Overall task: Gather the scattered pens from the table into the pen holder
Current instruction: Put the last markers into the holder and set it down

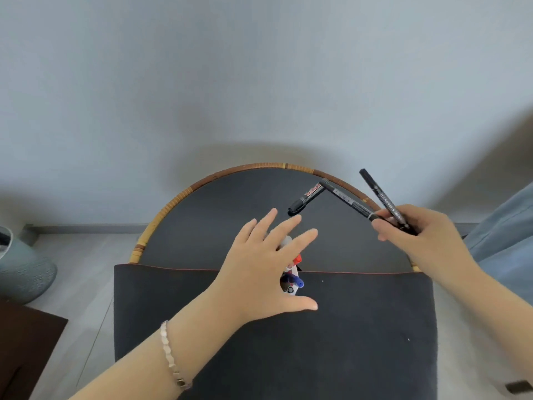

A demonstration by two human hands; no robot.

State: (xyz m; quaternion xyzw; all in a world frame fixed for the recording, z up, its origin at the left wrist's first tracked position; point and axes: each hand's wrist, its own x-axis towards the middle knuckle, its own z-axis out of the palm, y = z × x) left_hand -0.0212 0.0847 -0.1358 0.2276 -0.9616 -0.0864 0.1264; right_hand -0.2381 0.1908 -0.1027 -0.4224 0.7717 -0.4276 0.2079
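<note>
Pale wall backs the round rattan-rimmed dark table [184, 194] and its black mat [346, 327]. Over the white pen holder [291, 287] hovers the left hand [268, 264], spread wide. Just beyond its fingertips lies a black marker [305, 197], angled up-right. Farther right, the right hand [415, 232] grips two black markers [380, 197].

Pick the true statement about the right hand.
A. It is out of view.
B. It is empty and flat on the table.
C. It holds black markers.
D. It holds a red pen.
C: the right hand grips two black markers, one pointing up and away, the other slanting toward the table's rim.
</note>
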